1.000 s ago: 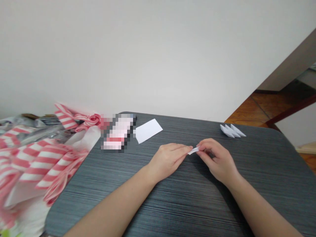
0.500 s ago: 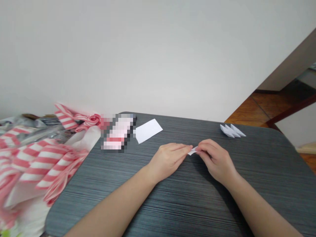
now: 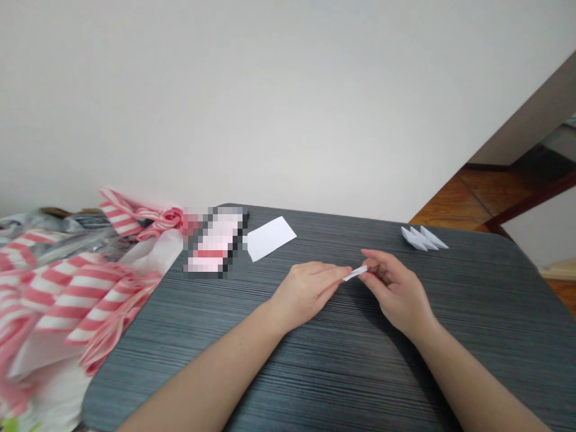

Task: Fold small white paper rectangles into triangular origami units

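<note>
A small folded strip of white paper (image 3: 355, 273) is held just above the dark striped table (image 3: 342, 372), between both my hands. My left hand (image 3: 310, 289) rests on the table with its fingers pressed together on the strip's left end. My right hand (image 3: 392, 288) pinches the right end, with the forefinger lifted a little. A flat white sheet of paper (image 3: 270, 237) lies further back on the table. Several folded white paper pieces (image 3: 423, 238) lie at the far right.
Red-and-white striped bags (image 3: 67, 288) are heaped over the table's left edge. A blurred pink and white object (image 3: 213, 243) lies beside the flat sheet. A pale wall stands behind the table, and a wooden floor (image 3: 454, 201) shows at the right.
My right hand's fingers have shifted back along the paper strip, which now shows more and tilts up slightly. My left hand has stayed where it was.
</note>
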`<state>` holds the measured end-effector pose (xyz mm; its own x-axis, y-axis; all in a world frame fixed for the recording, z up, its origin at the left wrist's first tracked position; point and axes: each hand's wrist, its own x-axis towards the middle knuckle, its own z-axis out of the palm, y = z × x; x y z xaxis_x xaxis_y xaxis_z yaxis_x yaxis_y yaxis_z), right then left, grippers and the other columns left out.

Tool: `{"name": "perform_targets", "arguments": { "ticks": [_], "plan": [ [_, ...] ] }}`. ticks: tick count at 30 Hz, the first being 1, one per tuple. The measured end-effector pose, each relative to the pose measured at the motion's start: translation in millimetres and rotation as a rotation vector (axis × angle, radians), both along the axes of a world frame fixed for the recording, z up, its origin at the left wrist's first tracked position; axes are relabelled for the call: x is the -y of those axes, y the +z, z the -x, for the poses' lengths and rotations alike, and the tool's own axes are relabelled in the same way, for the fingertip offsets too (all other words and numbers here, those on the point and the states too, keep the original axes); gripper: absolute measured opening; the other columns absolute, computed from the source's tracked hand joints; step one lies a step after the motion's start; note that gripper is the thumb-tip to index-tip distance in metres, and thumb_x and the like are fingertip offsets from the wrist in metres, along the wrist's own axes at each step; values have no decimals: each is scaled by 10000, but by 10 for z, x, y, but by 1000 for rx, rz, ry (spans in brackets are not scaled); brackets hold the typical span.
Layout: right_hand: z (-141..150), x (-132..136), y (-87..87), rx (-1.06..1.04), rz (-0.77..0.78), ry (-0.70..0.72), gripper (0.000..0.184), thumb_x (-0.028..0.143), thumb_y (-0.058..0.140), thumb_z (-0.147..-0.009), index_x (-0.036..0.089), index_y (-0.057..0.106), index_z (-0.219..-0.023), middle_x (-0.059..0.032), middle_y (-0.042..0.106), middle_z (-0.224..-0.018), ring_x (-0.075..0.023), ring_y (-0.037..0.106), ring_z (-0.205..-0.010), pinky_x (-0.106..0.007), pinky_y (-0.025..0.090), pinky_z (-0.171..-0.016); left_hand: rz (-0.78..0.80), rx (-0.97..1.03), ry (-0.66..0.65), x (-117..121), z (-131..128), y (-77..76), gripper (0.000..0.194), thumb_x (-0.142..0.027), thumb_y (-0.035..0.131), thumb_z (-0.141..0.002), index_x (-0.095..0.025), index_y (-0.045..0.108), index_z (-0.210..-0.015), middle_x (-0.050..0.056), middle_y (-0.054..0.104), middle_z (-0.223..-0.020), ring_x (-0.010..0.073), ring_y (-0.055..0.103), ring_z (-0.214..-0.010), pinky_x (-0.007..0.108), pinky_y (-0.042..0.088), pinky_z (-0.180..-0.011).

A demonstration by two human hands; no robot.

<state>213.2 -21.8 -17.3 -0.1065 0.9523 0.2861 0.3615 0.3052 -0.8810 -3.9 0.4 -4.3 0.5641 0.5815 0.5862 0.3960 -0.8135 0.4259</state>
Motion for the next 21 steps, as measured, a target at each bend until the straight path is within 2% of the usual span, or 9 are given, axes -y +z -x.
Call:
{"name": "perform_targets", "arguments": {
  "ticks": [3,6,13,21],
  "plan": [
    [-11,-7,45,116,-16,-16,149,258,643,-905,234,680,-1048,-35,704,-870,-184,656,-753,-311,514,-706,17,-16,-2,3,1,14,233,-160,510,-975,-156,666,-1147,39,761,-1089,147,731,-917,251,578,-822],
    [-11,-14,98,151,-36,-14,74,248,636,-904,225,698,-936,-33,706,-850,-184,639,-754,-303,493,-700,42,-28,-1,4,2,23,229,-169,508,-977,-154,668,-1141,34,761,-1086,147,727,-911,251,564,-830],
    [1,-13,107,95,-23,15,62,221,613,-911,218,671,-892,-24,690,-844,-178,629,-768,-294,477,-713,194,-95,34,11,-4,21,225,-248,480,-1001,-186,671,-1103,13,763,-978,143,713,-848,239,516,-788],
    [25,10,184,125,32,12,127,237,609,-912,210,664,-802,0,669,-752,-160,604,-711,-269,446,-685,408,-62,39,27,-15,91,258,-284,460,-993,-179,688,-933,1,718,-774,114,644,-658,213,438,-624]
  ]
}}
